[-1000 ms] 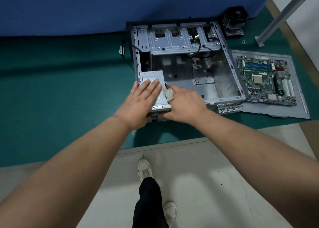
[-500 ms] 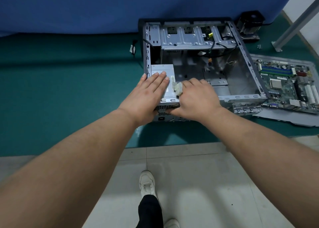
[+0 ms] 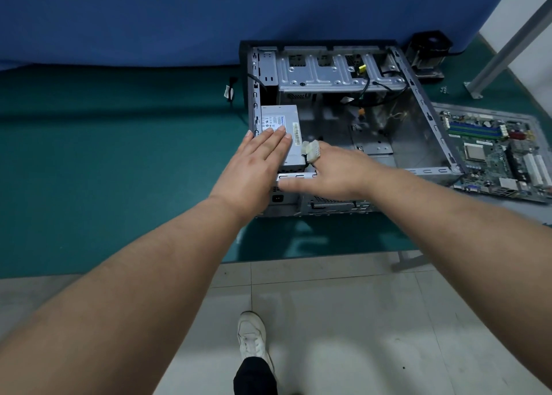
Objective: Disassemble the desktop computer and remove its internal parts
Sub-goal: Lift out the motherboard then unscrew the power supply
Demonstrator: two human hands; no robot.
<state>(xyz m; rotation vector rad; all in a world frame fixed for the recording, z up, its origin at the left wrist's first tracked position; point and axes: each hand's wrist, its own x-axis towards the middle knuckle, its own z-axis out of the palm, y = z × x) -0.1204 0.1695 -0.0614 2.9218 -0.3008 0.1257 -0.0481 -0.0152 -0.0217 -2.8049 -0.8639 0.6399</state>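
The open desktop case (image 3: 418, 119) lies on its side on a green mat. In its near left corner sits the grey power supply (image 3: 277, 122). My left hand (image 3: 257, 167) rests flat on top of the supply, fingers straight. My right hand (image 3: 337, 173) is just right of the supply. Its fingers curl round a white power connector (image 3: 310, 151) and its thumb stretches left along the case's rear rim. The removed motherboard (image 3: 493, 152) lies on a grey panel to the right of the case.
A drive cage (image 3: 328, 71) with loose cables spans the far end of the case. Behind the case's right corner stands a black cooler fan (image 3: 427, 54), with small screws (image 3: 444, 89) and a slanted metal leg (image 3: 507, 45) nearby. A blue partition backs the mat (image 3: 119, 155).
My right thumb has stretched out along the rear rim, and my left hand has slid slightly back on the power supply. The view has shifted, so the case sits further right in frame.
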